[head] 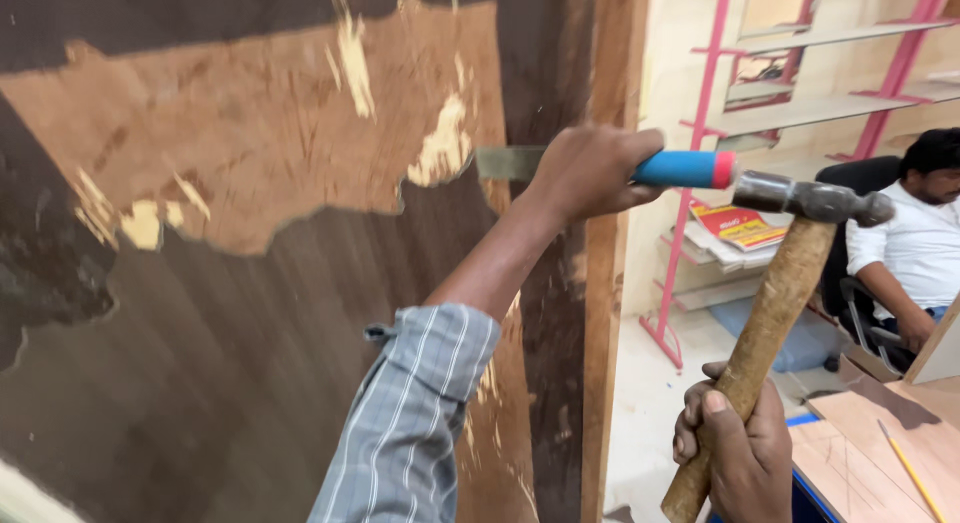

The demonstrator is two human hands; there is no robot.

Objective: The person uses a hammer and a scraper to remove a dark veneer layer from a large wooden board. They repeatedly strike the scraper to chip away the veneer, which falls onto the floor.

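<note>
While the left hand (590,173) is wrapped tight around the blue-and-red plastic handle of a flat steel chisel (610,167), the right hand (735,453) is clamped low on the worn wooden handle of a steel-headed hammer (790,273). Both fists are fully closed on their tools, no loose fingers that I can see.

The chisel lies about level, long axis running left to right. Its flat blade points left at the dark brown laminate sheet on the upright wooden panel (250,313), and the red butt end points right, just beside the hammer's head. The blade tip sits near the ragged edge where bare, pale-scuffed plywood (250,123) shows through. Whether the tip is actually touching the surface, I can't tell, the frame is blurry there.

My guess on handling: the chisel is stiff and light, and the plastic grip is the obvious place to hold it, well back from the blade. The hammer looks head-heavy, so gripping near the bottom of the handle gives swing but less control. Its handle runs up and slightly right from the fist, with the head lying crosswise at the top. The laminate looks thin and brittle, judging by those jagged torn edges.

Off to the right a person in a white shirt (915,248) sits by a pink metal rack (700,183).
</note>
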